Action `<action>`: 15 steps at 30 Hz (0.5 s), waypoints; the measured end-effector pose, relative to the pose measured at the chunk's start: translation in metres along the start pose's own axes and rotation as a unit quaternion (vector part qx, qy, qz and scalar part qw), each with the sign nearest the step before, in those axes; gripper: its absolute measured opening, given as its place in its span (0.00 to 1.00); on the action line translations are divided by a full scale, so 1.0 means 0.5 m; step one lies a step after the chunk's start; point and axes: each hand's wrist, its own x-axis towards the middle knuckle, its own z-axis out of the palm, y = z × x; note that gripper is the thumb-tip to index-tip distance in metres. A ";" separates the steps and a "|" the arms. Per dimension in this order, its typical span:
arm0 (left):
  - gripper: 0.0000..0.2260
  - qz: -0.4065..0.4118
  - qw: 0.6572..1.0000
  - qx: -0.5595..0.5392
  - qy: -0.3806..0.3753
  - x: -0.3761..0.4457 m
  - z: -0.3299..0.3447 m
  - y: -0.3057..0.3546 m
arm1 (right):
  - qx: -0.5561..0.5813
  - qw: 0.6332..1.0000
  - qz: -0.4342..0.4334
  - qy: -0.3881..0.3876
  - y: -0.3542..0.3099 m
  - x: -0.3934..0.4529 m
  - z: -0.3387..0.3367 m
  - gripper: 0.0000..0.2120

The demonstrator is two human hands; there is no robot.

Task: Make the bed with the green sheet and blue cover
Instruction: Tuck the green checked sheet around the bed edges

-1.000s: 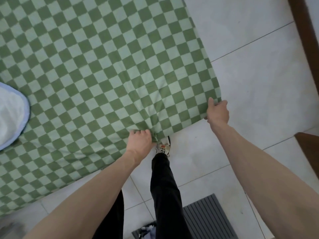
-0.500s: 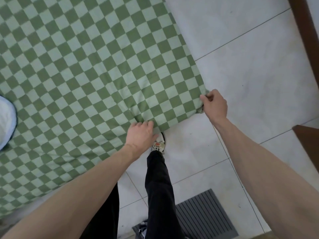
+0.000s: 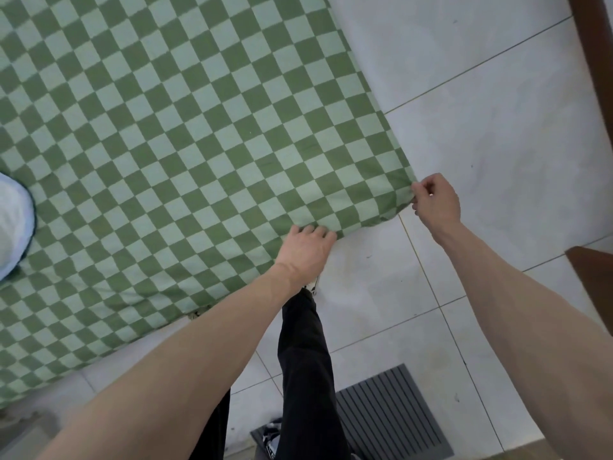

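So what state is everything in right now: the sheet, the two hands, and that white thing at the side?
green sheet: spread flat, checked, corner pulled out.
right hand: fingers pinching the sheet's corner.
left hand: fingers curled over the sheet's near edge.
white and blue bedding: bunched on the sheet at the left, mostly out of frame.
grey mat: flat on the tiled floor.

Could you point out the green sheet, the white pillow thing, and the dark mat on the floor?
Green sheet (image 3: 199,144): head view, on its flat checked middle.
White pillow (image 3: 13,220): head view, on its white surface at the left edge.
Dark mat (image 3: 391,413): head view, on its ribbed top.
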 end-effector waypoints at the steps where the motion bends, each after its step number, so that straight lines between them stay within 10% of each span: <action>1: 0.13 -0.012 0.999 -0.012 0.042 -0.006 0.006 -0.001 | -0.003 1.000 0.003 0.002 -0.004 0.003 -0.002 0.09; 4: 0.20 -0.108 0.981 -0.078 0.143 -0.029 0.022 -0.011 | 0.007 0.999 0.022 0.024 -0.013 0.014 -0.003 0.10; 10: 0.36 -0.172 0.979 -0.104 0.010 -0.079 0.062 -0.044 | -0.005 0.994 0.081 0.076 -0.054 -0.008 0.030 0.10; 13: 0.32 -0.078 0.993 -0.086 0.001 -0.097 0.072 -0.067 | -0.111 0.969 -0.139 0.174 -0.173 -0.053 0.078 0.20; 15: 0.30 -0.022 0.994 -0.098 0.040 -0.116 0.074 -0.096 | -0.199 0.914 -0.338 0.103 -0.265 -0.116 0.157 0.23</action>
